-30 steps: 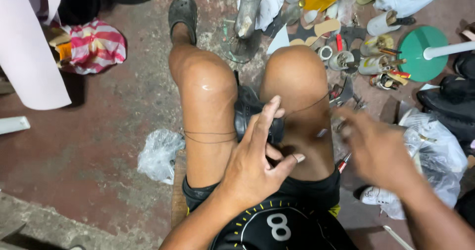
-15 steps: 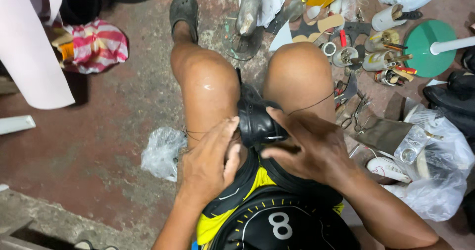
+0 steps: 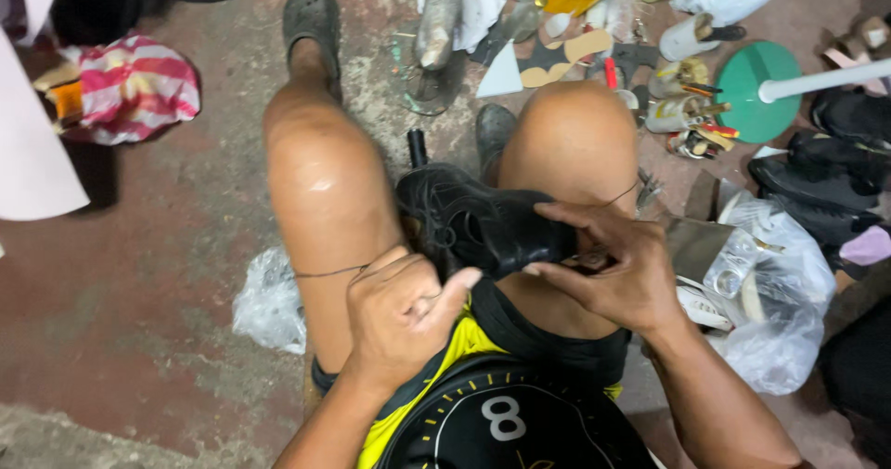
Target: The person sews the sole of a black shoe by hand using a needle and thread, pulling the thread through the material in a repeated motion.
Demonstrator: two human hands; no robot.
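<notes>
Reddish concrete floor (image 3: 139,274) spreads below, littered with a clear plastic bag (image 3: 269,302) on one side and a green round base (image 3: 756,89) among scattered tools on the other. Between the person's bare knees sits a black shoe (image 3: 483,223). Their right hand (image 3: 617,269) curls around the shoe's near end, fingers wrapped over its top edge and thumb underneath. Their left hand (image 3: 404,316) is balled in a loose fist beside the shoe, thumb tip touching it (a thin thread (image 3: 334,270) runs from this fist across the thigh).
</notes>
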